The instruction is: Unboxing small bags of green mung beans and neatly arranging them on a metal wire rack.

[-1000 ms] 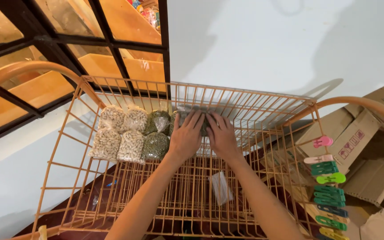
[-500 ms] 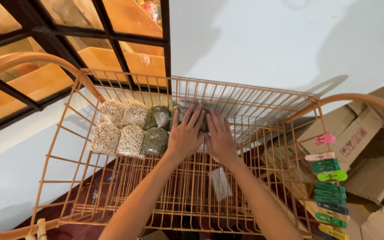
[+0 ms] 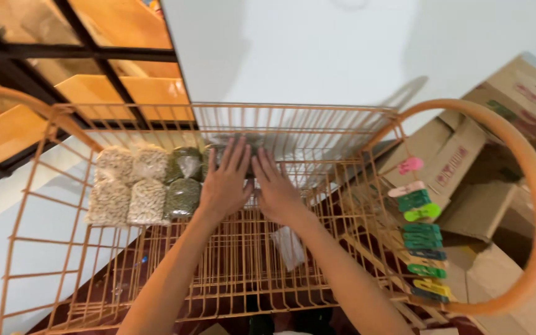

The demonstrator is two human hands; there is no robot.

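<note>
Both hands, left hand and right hand, lie open, flat on a dark packet by the basket's far edge.

Two bare hands, left hand and right hand, press flat on a dark packet in an orange wire basket; pale bean packets at nine o'clock, coloured clips at three o'clock

Single head cam, steep downward look into wire basket (close, arm's length), facing fwd.
</note>
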